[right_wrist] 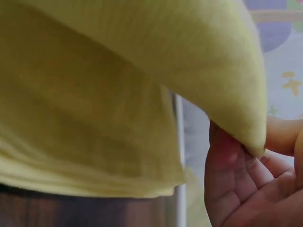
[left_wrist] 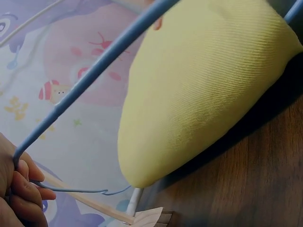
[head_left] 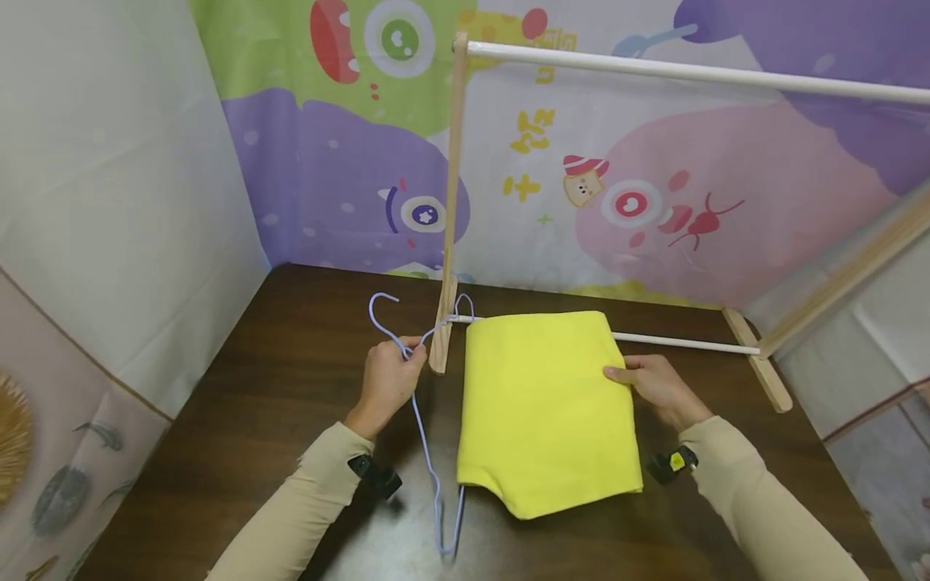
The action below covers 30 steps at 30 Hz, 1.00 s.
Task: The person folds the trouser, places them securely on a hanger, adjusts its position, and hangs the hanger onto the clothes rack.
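Note:
My left hand [head_left: 395,378] grips a light purple wire hanger [head_left: 427,444] at the neck, just below its hook. A folded yellow cloth [head_left: 548,411] hangs draped over the hanger, hiding much of the wire's far part. One wire bend sticks out below the cloth's lower left corner. With thumb and fingers, my right hand [head_left: 663,389] pinches the cloth's right edge. In the right wrist view, the fingers [right_wrist: 225,165] and thumb close on a drooping fold of the cloth [right_wrist: 222,85]. The left wrist view shows the cloth's ribbed side [left_wrist: 203,94] close to the hanger wire [left_wrist: 90,80].
Behind the cloth stands a rack with wooden side posts [head_left: 454,177], a white top bar [head_left: 690,74] and a white lower bar [head_left: 683,344]. Its feet [head_left: 759,363] rest on the dark wooden table [head_left: 291,339]. A cartoon-printed backdrop [head_left: 349,161] hangs behind.

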Each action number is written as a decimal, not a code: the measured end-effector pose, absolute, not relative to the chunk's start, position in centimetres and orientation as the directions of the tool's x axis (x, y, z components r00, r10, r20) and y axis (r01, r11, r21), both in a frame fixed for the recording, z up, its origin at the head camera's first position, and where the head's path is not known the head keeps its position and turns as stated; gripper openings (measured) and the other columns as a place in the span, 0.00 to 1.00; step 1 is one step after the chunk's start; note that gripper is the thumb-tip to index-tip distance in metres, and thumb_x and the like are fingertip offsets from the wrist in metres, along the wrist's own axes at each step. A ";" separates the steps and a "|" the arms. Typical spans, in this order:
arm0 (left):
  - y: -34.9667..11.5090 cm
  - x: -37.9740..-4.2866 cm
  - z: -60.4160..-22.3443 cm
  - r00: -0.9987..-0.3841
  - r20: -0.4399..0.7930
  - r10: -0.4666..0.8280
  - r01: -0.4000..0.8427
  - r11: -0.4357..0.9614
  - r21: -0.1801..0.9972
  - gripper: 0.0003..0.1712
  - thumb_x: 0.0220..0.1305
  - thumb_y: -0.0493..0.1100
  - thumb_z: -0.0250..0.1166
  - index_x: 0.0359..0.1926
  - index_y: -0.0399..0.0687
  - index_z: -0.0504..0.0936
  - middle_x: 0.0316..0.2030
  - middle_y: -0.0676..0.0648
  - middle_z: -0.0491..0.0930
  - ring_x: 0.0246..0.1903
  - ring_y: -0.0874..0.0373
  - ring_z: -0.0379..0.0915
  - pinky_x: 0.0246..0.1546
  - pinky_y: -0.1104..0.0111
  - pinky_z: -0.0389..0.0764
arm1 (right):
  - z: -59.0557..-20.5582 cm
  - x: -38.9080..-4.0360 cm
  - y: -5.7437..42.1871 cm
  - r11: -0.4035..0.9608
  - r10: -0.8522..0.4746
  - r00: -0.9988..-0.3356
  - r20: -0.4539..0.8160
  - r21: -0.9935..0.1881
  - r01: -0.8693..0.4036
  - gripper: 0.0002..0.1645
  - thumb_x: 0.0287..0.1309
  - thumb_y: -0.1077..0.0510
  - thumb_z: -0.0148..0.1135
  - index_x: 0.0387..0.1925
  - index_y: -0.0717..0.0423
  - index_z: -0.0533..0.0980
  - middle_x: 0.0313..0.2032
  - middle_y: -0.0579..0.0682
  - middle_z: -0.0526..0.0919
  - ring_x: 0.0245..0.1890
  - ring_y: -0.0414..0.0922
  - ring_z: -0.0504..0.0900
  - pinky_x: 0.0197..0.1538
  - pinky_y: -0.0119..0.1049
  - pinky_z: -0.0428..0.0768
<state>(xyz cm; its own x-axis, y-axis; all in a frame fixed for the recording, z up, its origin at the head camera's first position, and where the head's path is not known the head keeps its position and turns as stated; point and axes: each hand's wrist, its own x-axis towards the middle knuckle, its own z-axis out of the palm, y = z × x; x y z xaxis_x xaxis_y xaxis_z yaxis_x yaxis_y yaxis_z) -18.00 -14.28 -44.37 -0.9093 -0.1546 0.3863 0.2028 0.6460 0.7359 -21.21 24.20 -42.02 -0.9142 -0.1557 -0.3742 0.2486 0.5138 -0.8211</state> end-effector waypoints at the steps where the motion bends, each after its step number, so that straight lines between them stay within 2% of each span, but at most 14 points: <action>1: -14.3 -18.0 -44.4 -0.911 0.381 -0.156 0.200 0.642 0.740 0.12 0.58 0.36 0.62 0.40 0.34 0.87 0.29 0.40 0.87 0.26 0.48 0.79 0.31 0.55 0.77 | -42.3 -21.3 24.3 0.514 -0.156 -0.913 -0.377 -0.821 0.251 0.31 0.66 0.46 0.59 0.56 0.69 0.74 0.30 0.41 0.86 0.37 0.40 0.82 0.53 0.45 0.77; 7: -14.4 -17.9 -44.3 -0.917 0.366 -0.161 0.185 0.640 0.746 0.12 0.59 0.36 0.62 0.40 0.35 0.87 0.29 0.40 0.87 0.25 0.49 0.78 0.30 0.57 0.76 | -43.9 -21.5 24.9 0.517 -0.157 -0.905 -0.396 -0.814 0.267 0.31 0.66 0.47 0.59 0.57 0.69 0.73 0.30 0.40 0.86 0.37 0.39 0.82 0.53 0.43 0.76; 14: -14.0 -17.8 -44.2 -0.897 0.429 -0.103 0.237 0.706 0.667 0.12 0.59 0.37 0.62 0.39 0.34 0.87 0.30 0.40 0.87 0.28 0.45 0.82 0.31 0.54 0.78 | -45.9 -21.5 25.3 0.598 -0.154 -0.913 -0.379 -0.771 0.219 0.26 0.65 0.51 0.60 0.52 0.70 0.77 0.30 0.45 0.86 0.38 0.43 0.80 0.47 0.41 0.78; 17: -14.0 -17.9 -44.2 -0.896 0.431 -0.105 0.241 0.701 0.671 0.12 0.59 0.37 0.63 0.39 0.34 0.87 0.30 0.41 0.88 0.28 0.45 0.82 0.32 0.54 0.79 | -46.8 -21.5 25.4 0.630 -0.137 -0.917 -0.374 -0.747 0.211 0.23 0.65 0.52 0.60 0.49 0.70 0.78 0.29 0.45 0.85 0.35 0.42 0.79 0.42 0.39 0.78; 19: -14.2 -17.9 -44.2 -0.897 0.429 -0.109 0.241 0.693 0.679 0.12 0.59 0.37 0.63 0.39 0.33 0.87 0.30 0.40 0.88 0.27 0.46 0.82 0.32 0.54 0.79 | -47.3 -21.6 25.3 0.655 -0.125 -0.922 -0.367 -0.729 0.201 0.20 0.65 0.53 0.61 0.44 0.69 0.80 0.26 0.45 0.82 0.28 0.41 0.76 0.35 0.36 0.75; 21: -14.4 -18.0 -44.2 -0.895 0.431 -0.112 0.243 0.689 0.683 0.12 0.58 0.37 0.63 0.39 0.33 0.87 0.31 0.40 0.88 0.28 0.46 0.82 0.32 0.53 0.79 | -47.6 -22.0 25.1 0.685 -0.125 -0.928 -0.352 -0.707 0.176 0.16 0.65 0.53 0.60 0.35 0.65 0.80 0.20 0.44 0.77 0.23 0.40 0.70 0.29 0.35 0.71; 24: -14.7 -18.0 -44.2 -0.897 0.425 -0.119 0.239 0.679 0.694 0.12 0.59 0.37 0.63 0.40 0.33 0.87 0.31 0.39 0.88 0.28 0.45 0.83 0.32 0.53 0.79 | -47.6 -22.4 24.8 0.732 -0.129 -0.931 -0.341 -0.666 0.142 0.19 0.65 0.53 0.60 0.20 0.56 0.72 0.14 0.43 0.65 0.17 0.40 0.60 0.25 0.34 0.65; 27: -14.8 -18.0 -44.2 -0.902 0.413 -0.128 0.220 0.686 0.693 0.12 0.58 0.37 0.63 0.39 0.34 0.87 0.30 0.40 0.88 0.27 0.47 0.82 0.32 0.54 0.79 | -47.1 -22.3 24.7 0.747 -0.133 -0.923 -0.362 -0.649 0.147 0.22 0.66 0.53 0.59 0.16 0.52 0.65 0.13 0.43 0.63 0.15 0.40 0.61 0.24 0.35 0.67; 30: -14.7 -17.9 -44.2 -0.907 0.408 -0.102 0.225 0.702 0.676 0.12 0.59 0.38 0.62 0.39 0.36 0.87 0.27 0.43 0.87 0.24 0.50 0.78 0.31 0.55 0.78 | -46.1 -21.7 25.1 0.733 -0.121 -0.917 -0.381 -0.657 0.176 0.22 0.66 0.52 0.59 0.17 0.51 0.66 0.13 0.43 0.64 0.16 0.41 0.63 0.26 0.36 0.69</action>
<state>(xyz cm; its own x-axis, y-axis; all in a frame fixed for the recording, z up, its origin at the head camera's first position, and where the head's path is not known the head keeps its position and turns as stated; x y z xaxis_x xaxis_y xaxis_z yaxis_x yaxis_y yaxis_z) -17.90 -14.66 -44.20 -0.9073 -0.1015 0.4080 0.2252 0.7020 0.6756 -21.73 25.11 -46.05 -0.9166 -0.1207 -0.3810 0.1764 0.7332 -0.6567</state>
